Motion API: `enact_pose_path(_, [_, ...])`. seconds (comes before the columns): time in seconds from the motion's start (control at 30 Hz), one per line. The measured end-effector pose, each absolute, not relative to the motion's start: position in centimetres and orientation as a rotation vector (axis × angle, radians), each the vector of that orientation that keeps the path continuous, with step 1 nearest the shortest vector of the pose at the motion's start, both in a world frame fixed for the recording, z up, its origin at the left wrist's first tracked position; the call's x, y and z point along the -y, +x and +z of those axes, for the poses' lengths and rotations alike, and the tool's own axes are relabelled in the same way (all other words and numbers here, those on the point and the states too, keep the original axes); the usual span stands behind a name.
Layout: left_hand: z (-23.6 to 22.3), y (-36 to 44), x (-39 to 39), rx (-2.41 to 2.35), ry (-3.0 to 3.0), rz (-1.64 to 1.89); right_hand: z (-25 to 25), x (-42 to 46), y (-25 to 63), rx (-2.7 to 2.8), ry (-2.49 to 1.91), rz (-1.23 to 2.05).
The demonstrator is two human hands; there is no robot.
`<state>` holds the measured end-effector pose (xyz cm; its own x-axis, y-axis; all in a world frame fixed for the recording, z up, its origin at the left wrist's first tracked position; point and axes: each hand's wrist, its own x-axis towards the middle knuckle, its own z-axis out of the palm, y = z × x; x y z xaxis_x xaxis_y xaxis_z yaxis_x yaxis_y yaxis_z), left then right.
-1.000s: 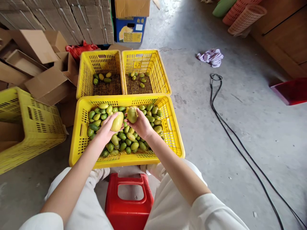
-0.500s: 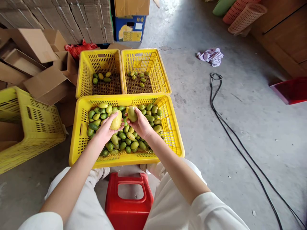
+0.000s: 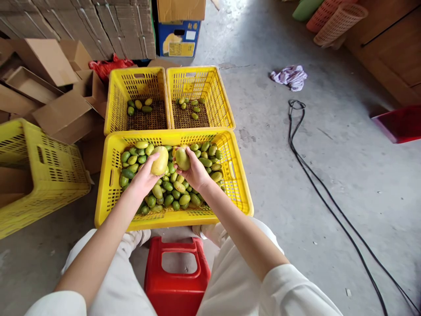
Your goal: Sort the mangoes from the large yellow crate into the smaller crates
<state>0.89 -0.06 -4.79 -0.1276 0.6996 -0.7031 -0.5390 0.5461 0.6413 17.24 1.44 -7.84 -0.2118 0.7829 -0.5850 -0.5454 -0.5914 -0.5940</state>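
My left hand (image 3: pixel 146 174) is wrapped round a large pale-yellow mango (image 3: pixel 159 161), thumb on its near side. Close by on the right, my right hand (image 3: pixel 194 172) grips a smaller olive-green mango (image 3: pixel 182 159) with the thumb along its side. The two fruits are held apart, above a wide yellow crate (image 3: pixel 241 193) with slotted walls. Inside that crate lie many green and yellowish mangoes (image 3: pixel 178 187), partly covered by my hands. Some of the fingers under each held fruit are hidden.
Two yellow crates (image 3: pixel 169 98) stand side by side beyond, each with several mangoes. A tilted yellow crate (image 3: pixel 59 162) and cardboard boxes (image 3: pixel 66 116) are at left. Below is a red stool (image 3: pixel 177 281). A black cable (image 3: pixel 315 184) and crumpled cloth (image 3: pixel 291 77) lie on the floor at right.
Both mangoes have shifted and turned slightly in my hands, and the fingertips of my left hand show less beneath the yellow one. The crates and their contents look the same.
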Motion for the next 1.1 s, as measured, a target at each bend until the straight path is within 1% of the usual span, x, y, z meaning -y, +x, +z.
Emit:
enact_pose_path(0.33, [-4.5, 0.9, 0.6, -1.279, 0.293, 1.005, -8.1, -1.7, 17.4, 0.305, -1.072, 1.861])
enact_pose_path(0.47, [-4.0, 1.0, 0.7, -1.327, 0.376, 0.943, -7.8, -1.6, 17.6, 0.303, -1.058, 1.887])
enact_pose_path(0.6, [-4.4, 0.8, 0.5, -1.393, 0.290, 0.948, -7.5, -1.5, 17.7, 0.306, -1.072, 1.924])
enact_pose_path(0.77, [-4.9, 0.5, 0.3, -1.324, 0.204, 0.986, -6.8, -1.6, 17.7, 0.265, -1.167, 1.972])
enact_pose_path(0.87, [-4.5, 0.7, 0.3, -1.313, 0.186, 1.012, -6.4, -1.6, 17.6, 0.272, -1.148, 1.991])
enact_pose_path(0.97, [-4.0, 1.1, 0.2, -1.350, 0.159, 1.033, -6.2, -1.5, 17.6, 0.329, -1.109, 1.976])
enact_pose_path(1.1, [-3.9, 1.2, 0.0, -1.396, 0.130, 0.987, -6.5, -1.3, 17.5, 0.425, -1.170, 1.908])
